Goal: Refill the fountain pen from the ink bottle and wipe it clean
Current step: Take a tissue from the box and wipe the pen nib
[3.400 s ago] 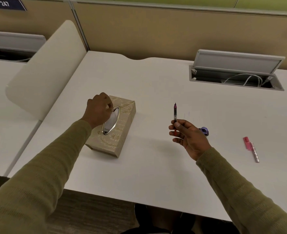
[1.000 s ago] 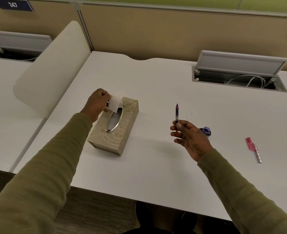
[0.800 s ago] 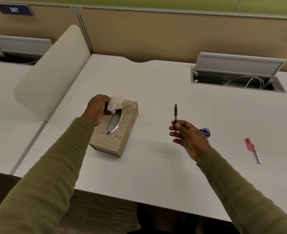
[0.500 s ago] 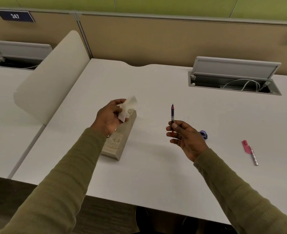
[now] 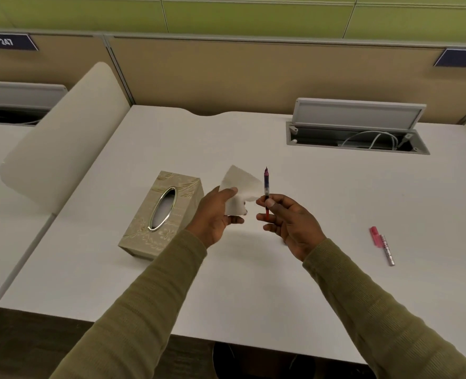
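Tissue box (image 5: 162,214) sits on the left of the desk (image 5: 335,192). My left hand (image 5: 215,214) pinches a tissue (image 5: 241,187) between thumb and fingers, and the sheet stands up just beside the pen (image 5: 266,184). The pen is upright above the desk, nib up, its lower end clamped between thumb and fingers of my right hand (image 5: 289,222). It looks light, thin and stiff, probably slick with ink near the nib, so I'd grip low and let the soft, floppy tissue fold round the top. Gently, though; that nib looks delicate. Far right, a pink and silver piece (image 5: 382,244) lies on the desk. Ink bottle: out of sight.
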Tool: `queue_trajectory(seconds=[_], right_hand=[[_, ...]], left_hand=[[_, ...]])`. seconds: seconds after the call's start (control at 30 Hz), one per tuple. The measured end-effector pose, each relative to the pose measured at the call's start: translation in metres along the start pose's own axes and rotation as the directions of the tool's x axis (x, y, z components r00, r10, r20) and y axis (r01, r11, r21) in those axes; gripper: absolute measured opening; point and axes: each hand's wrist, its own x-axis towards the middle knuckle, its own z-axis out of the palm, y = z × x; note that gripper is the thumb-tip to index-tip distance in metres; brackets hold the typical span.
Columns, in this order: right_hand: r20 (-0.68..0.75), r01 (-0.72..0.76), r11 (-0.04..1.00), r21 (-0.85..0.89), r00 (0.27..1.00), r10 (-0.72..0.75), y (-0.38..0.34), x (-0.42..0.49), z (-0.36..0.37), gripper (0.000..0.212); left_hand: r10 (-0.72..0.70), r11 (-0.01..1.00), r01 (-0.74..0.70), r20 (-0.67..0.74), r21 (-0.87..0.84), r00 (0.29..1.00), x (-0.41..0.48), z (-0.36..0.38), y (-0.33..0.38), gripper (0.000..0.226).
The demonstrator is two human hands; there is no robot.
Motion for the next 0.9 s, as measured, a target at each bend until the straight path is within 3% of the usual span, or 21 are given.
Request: queue_trajectory(seconds=[0.17,0.33,0.73,0.9], right_hand=[[-0.041,0.020,1.000,-0.009,0.999,-0.021,-0.008,-0.007,-0.023,0.016],[-0.065,0.036,0.999,-0.010,0.997,-0.036,-0.016,-0.013,-0.052,0.017],[-0.104,0.054,0.998,0.015,0.993,-0.053,-0.032,-0.021,-0.098,0.017],[-0.133,0.070,0.998,-0.010,0.989,-0.071,-0.037,-0.025,-0.116,0.017]], left_hand=[[0.064,0.973,-0.067,0.022,0.220,0.998,-0.003,0.028,-0.015,0.032],[0.091,0.952,-0.075,-0.040,0.297,0.995,-0.004,0.053,-0.020,0.040],[0.073,0.966,-0.069,-0.007,0.248,0.997,-0.007,0.099,-0.024,0.021],[-0.065,0.998,0.065,0.027,0.000,0.998,-0.008,0.116,-0.018,0.016]])
